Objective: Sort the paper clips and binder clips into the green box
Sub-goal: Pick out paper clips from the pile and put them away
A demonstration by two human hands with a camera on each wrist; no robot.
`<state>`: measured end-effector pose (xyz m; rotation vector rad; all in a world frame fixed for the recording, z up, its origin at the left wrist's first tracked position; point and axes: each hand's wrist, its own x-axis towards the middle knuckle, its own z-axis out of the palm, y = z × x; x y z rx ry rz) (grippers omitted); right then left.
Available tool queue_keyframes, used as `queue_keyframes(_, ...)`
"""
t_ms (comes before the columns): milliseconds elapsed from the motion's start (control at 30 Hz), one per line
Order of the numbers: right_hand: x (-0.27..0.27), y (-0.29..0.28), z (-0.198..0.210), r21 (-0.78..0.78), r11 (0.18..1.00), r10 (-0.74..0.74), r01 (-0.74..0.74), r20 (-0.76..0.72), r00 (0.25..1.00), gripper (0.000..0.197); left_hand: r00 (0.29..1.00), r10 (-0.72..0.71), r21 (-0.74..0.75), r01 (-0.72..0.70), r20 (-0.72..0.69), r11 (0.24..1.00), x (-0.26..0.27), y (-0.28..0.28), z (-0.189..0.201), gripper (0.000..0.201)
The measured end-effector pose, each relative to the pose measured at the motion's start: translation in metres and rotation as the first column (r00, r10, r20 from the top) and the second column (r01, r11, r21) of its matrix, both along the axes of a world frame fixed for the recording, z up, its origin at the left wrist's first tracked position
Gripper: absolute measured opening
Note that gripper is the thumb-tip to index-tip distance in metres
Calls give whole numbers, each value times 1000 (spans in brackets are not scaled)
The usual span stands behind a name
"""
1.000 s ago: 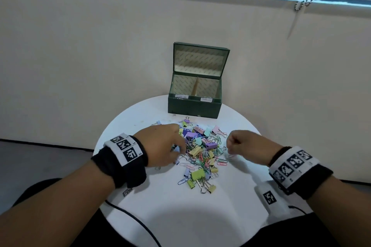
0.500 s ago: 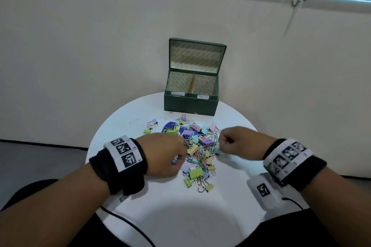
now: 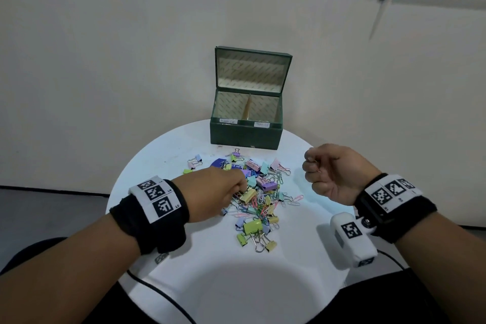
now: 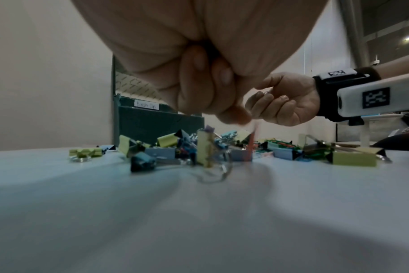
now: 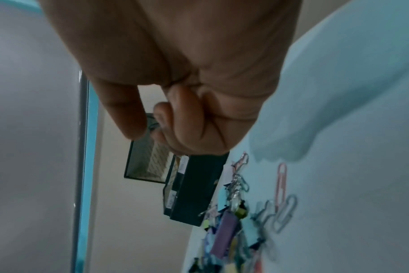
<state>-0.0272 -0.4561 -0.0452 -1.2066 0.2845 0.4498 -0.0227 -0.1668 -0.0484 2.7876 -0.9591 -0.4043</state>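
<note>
The green box [image 3: 246, 134] stands open at the table's far side, lid up, with a divider and two labelled compartments. A heap of pastel binder clips and paper clips [image 3: 259, 198] lies before it. My left hand [image 3: 243, 188] sits low at the heap's left edge with curled fingers. In the left wrist view it [image 4: 236, 118] pinches what looks like a pink paper clip [image 4: 251, 144], blurred. My right hand [image 3: 313, 166] is raised to the right of the heap. It pinches a small wire paper clip [image 4: 267, 92] between thumb and forefinger [image 5: 161, 114].
The round white table [image 3: 200, 258] is small and stands close to a beige wall. A black cable [image 3: 157, 289] runs over its near left edge. Stray binder clips [image 3: 195, 163] lie left of the heap, and loose paper clips [image 5: 281, 182] to its right.
My right hand has lifted up and to the right, away from the heap, with a paper clip. My left hand has stayed at the heap's left edge.
</note>
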Motion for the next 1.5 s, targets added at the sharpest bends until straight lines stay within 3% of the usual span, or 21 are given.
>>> queue_keyframes(67, 3, 2, -6, -283, 958, 68, -55, 34, 997, 27, 999, -34, 14, 34, 16, 999, -1, 0, 0, 21)
queue_keyframes(100, 3, 4, -6, -500, 859, 161, -106, 68, 985, 32, 997, -60, 25, 59, 43, 998, -1, 0, -1, 21)
queue_keyframes(133, 1, 7, -5, -714, 684, 288, -152, 72, 955, 33, 994, -79, 54, 75, 71, 996, -1, 0, -1, 25)
queue_keyframes(200, -2, 13, -2, -965, 223, 507, -138, -6, 862, 31, 990, -92, 111, 80, 109, 991, -1, 2, -3, 26)
queue_keyframes(233, -4, 17, -1, -993, 61, 560, -101, -50, 827, 27, 988, -100, 129, 84, 119, 988, 0, 2, -5, 24)
queue_keyframes(267, -6, 20, -1, -996, -39, 583, -81, -89, 808, 23, 988, -102, 145, 84, 118, 986, -1, 2, -4, 23)
queue_keyframes(333, -10, 27, -4, -987, -134, 592, -85, -149, 792, 15, 986, -125, 166, 106, 112, 980, -1, 1, -6, 25)
queue_keyframes(400, -13, 32, -6, -980, -167, 582, -109, -187, 791, 4, 983, -139, 175, 117, 120, 978, -1, -1, -6, 24)
queue_keyframes(533, -14, 39, -7, -960, -256, 583, -113, -246, 774, 9, 972, -179, 183, 151, 152, 971, -3, -2, -7, 18)
queue_keyframes(633, -10, 44, -10, -939, -321, 596, -126, -304, 744, 23, 965, -185, 168, 154, 186, 974, -3, -2, -8, 17)
queue_keyframes(733, 8, 42, 5, -955, -268, 654, -128, -278, 703, 24, 966, -163, 119, 142, 200, 983, -3, -1, -7, 18)
queue_keyframes(867, 54, 41, 44, -996, 57, 641, 64, 86, 762, 18, 964, -137, 89, 119, 226, 989, -1, 0, -7, 18)
queue_keyframes(933, 79, 45, 57, -970, 153, 580, 190, 244, 778, 19, 967, -120, 85, 103, 223, 991, 0, -1, -7, 19)
queue_keyframes(1000, 104, 54, 63, -956, 136, 548, 259, 291, 785, 16, 969, -106, 79, 90, 225, 993, 0, 0, -7, 19)
queue_keyframes(1133, 143, 68, 65, -966, 19, 533, 257, 227, 815, 6, 970, -96, 83, 79, 222, 993, 1, 0, -7, 18)
queue_keyframes(1300, 160, 73, 61, -970, 28, 523, 242, 220, 823, 28, 972, -81, 91, 62, 219, 994, 2, 1, -8, 16)
queue_keyframes(1400, 161, 69, 59, -963, 73, 530, 261, 259, 808, 26, 972, -83, 94, 64, 219, 993, 2, 2, -8, 16)
queue_keyframes(1500, 150, 60, 58, -899, 222, 471, 378, 438, 766, 5, 971, -64, 86, 45, 229, 995, 1, 2, -8, 16)
